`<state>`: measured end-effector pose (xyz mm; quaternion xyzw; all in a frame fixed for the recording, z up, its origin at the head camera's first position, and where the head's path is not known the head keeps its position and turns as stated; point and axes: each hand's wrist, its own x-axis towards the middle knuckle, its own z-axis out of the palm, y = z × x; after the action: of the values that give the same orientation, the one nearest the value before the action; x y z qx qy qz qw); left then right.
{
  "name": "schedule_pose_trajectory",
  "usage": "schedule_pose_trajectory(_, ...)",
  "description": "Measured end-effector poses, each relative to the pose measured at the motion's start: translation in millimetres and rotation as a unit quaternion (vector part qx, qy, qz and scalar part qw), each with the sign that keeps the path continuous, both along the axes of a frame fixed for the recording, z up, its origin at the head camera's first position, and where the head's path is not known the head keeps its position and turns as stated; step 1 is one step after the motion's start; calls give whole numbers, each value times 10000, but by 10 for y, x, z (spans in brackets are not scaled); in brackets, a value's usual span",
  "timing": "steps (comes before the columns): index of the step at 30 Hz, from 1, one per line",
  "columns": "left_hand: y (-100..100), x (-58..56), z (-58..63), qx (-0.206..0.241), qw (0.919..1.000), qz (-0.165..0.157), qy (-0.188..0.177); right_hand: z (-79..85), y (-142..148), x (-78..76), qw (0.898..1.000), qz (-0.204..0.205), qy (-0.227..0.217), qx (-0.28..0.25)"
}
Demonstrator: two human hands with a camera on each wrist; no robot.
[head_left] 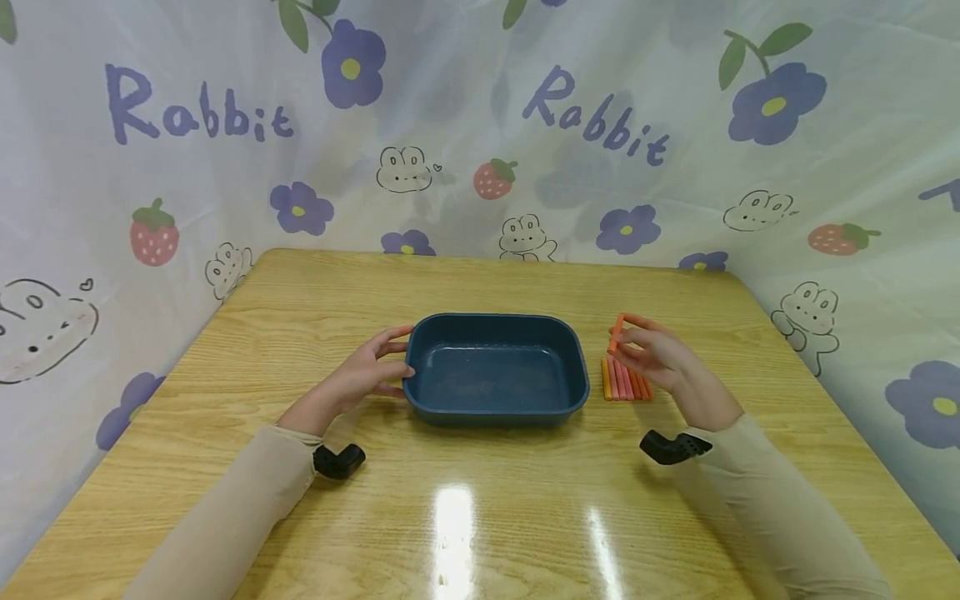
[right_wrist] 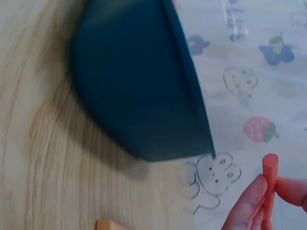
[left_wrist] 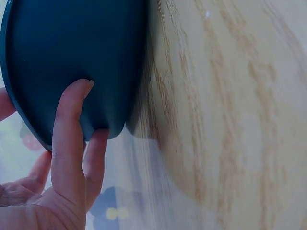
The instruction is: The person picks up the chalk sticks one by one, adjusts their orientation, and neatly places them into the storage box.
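Fingers of our left hand (head_left: 372,367) are spread against the left end of the dark blue tray (head_left: 491,379), while those of our right hand (head_left: 658,350) pinch one orange stick (head_left: 616,333). We have a wooden counter (head_left: 390,517) under everything, its far edge up against a printed cloth (head_left: 457,100). Largest on it is the tray, which sits upright midway between the left and right edges, with the far edge well behind it. We see its bare bottom and no stick inside. Next in size, a row of sticks (head_left: 628,382) lies between the tray and the counter's right edge, running from yellow-orange through pink to red-orange; our right hand covers the upper ends of some, so we cannot give a sure count. Smallest is the single stick in our right fingers, held above the counter, just beyond the row toward the far right corner. We judge the work to be at an early stage: one stick is picked up, and those in the row are yet to be taken.
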<state>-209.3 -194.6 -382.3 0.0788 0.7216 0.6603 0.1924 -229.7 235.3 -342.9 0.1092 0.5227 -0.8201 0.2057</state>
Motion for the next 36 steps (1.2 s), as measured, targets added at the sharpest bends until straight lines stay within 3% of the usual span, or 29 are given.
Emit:
schedule_pose_trajectory(16,-2,15,14,-48,10000,41,1,157,-329,-47,9984,457,210,243)
schedule_pose_trajectory(36,13,13,19,-21,10000,36,-26,291,-763,-230,9965,774,-35,327)
